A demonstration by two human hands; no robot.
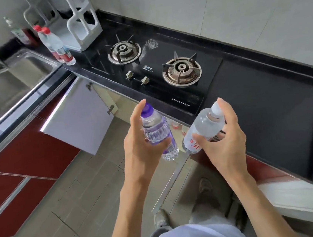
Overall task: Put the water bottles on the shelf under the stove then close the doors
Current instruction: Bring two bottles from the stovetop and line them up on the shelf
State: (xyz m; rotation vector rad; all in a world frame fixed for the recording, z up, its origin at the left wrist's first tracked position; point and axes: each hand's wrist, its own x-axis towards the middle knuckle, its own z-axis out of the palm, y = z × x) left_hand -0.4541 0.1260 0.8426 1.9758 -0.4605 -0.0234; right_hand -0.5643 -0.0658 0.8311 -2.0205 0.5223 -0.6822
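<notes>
Gripping a purple-capped bottle (156,130) in the left hand (139,145), a white-capped bottle (206,124) in the right hand (223,140).
Holds both tilted in the air before the black countertop (266,106) and gas stove (154,68), near an open cabinet door (76,119). Cannot make out the shelf, hidden under the counter edge.

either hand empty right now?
No: the left hand grips the purple-capped bottle, the right hand grips the white-capped bottle.

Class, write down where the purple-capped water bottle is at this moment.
In the head view the purple-capped water bottle is left of centre, held by the left hand, in front of the stove and beside the white-capped bottle in the right hand.
</notes>
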